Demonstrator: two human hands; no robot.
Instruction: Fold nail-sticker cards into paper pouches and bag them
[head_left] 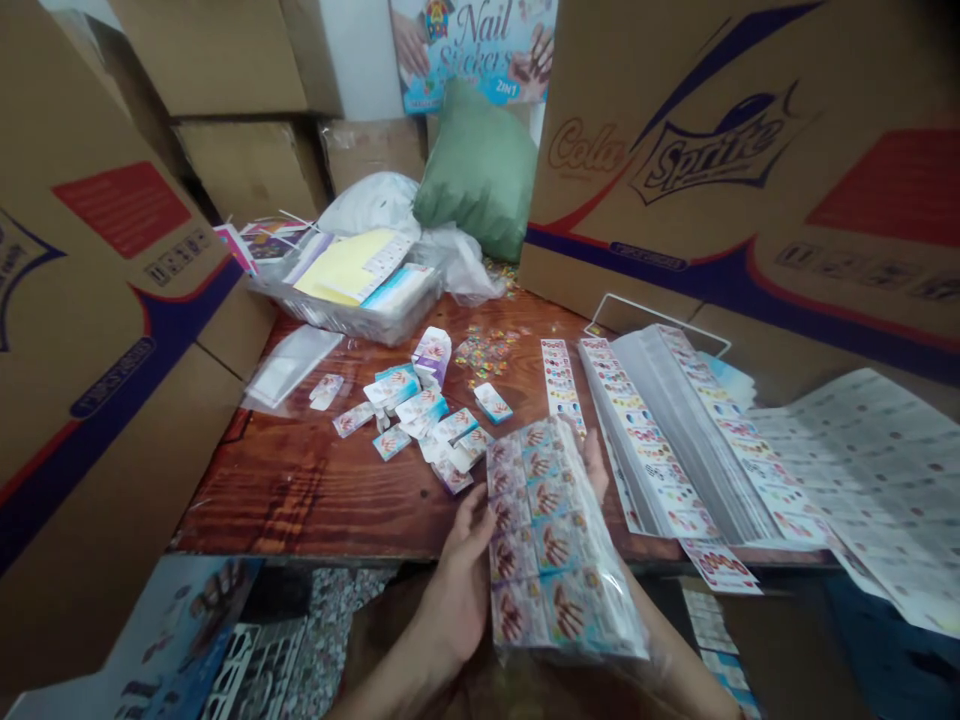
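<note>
A clear plastic-wrapped pack of small nail sticker boxes (551,545) is held between both hands at the table's front edge, tilted toward me. My left hand (466,570) grips its left side, thumb and fingers along the edge. On the far right side, my right hand (595,468) holds the pack, mostly hidden behind it with only some fingers showing. Beyond the pack lies a loose heap of small printed boxes (420,405), some of them open.
Sticker strip stacks (660,430) lie on the right, beside a printed sheet (870,470). A plastic-lined tray (352,318) of papers sits at the back left, near scattered confetti-like bits (487,352). Large cartons (750,150) flank the wooden table (300,510).
</note>
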